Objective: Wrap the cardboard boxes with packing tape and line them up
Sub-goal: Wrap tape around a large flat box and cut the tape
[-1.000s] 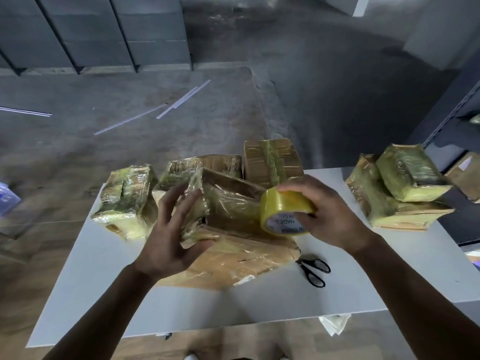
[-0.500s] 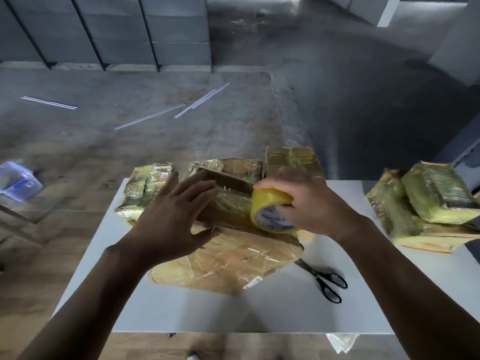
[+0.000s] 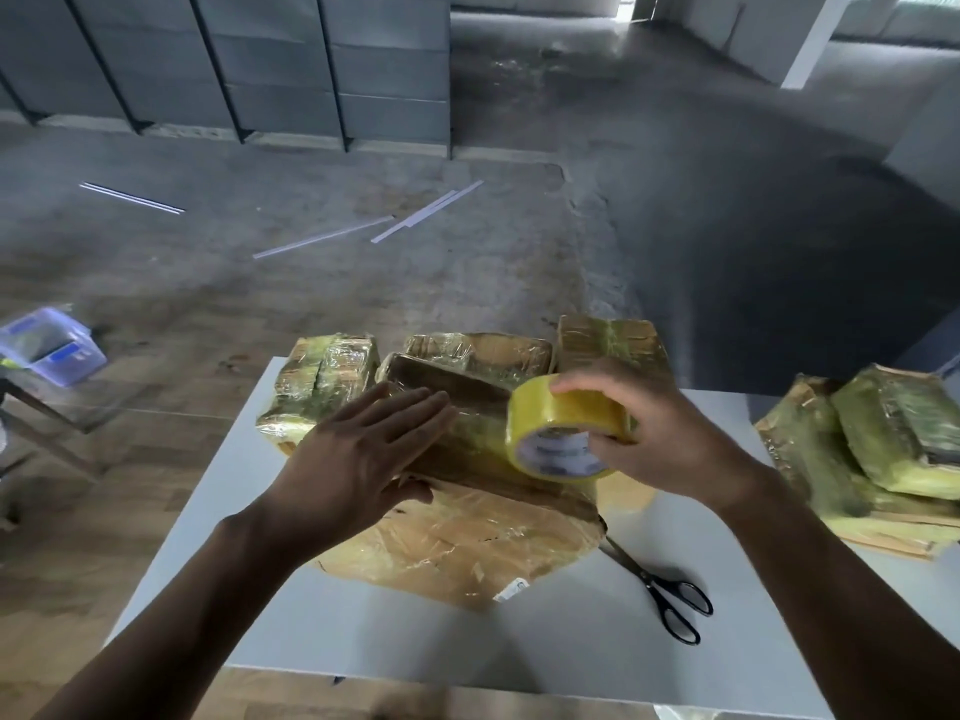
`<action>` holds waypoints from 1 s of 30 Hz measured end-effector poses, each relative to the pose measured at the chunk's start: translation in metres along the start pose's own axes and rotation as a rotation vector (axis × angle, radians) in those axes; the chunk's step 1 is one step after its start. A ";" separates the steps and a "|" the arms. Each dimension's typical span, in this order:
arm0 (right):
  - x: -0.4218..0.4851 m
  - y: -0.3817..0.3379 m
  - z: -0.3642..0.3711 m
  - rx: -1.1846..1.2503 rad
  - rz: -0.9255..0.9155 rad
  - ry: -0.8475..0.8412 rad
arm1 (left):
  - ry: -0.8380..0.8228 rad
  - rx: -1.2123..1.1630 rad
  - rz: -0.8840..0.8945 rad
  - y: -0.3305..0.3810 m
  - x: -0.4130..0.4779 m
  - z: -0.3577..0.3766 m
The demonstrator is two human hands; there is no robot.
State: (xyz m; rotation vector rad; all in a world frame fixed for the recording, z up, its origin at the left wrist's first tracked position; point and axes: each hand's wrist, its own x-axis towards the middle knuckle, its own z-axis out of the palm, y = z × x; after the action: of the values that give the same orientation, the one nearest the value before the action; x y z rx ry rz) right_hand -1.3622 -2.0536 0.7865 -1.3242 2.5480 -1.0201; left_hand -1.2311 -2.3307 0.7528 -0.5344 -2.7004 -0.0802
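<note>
- Box in hand [image 3: 467, 433]: dark brown, centre of the desk [image 3: 415, 641], lying tilted on a larger flat parcel [image 3: 467, 543], just in front of the row of wrapped boxes [image 3: 493, 356] at the far edge.
- Left hand [image 3: 363, 459]: fingers [image 3: 415, 407] straight and together, laid flat on the box's top face. It presses and grips nothing.
- Right hand [image 3: 654, 439]: fingers curled over the tape roll [image 3: 563, 426], thumb under it near the core. The roll sits against the right end of the box. I cannot make out a free strip between roll and box.
- Judged step: running a band of tape round this box.
- For a clean band, the left palm should bear down. The parcel beneath looks glossy, so the box may skid when the tape is pulled.
- Hold the roll close to the surface and pull taut. Slack would likely wrinkle.
- Sweep the flat fingers along behind the roll to bed the tape down.
- Risk: tape catching the flat parcel below. Lift the box's end before passing under.
- Scissors [image 3: 670, 605] lie beside the parcel's near right edge, handy for the cut.
- Pile of wrapped boxes [image 3: 857, 449] sits well apart, at the right.
</note>
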 end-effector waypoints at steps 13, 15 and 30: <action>-0.002 0.008 0.002 -0.054 0.039 -0.104 | 0.109 -0.071 -0.056 -0.022 -0.029 0.012; -0.002 0.011 0.004 0.056 0.065 -0.058 | 0.121 -0.069 -0.066 -0.024 -0.035 0.012; 0.012 0.010 0.015 -0.370 -0.008 -0.238 | -0.078 0.095 -0.176 -0.033 -0.056 0.008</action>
State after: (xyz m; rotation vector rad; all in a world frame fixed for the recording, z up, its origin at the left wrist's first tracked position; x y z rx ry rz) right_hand -1.3711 -2.0661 0.7714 -1.4350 2.6257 -0.3684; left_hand -1.1981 -2.3802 0.7247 -0.2764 -2.8053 0.0225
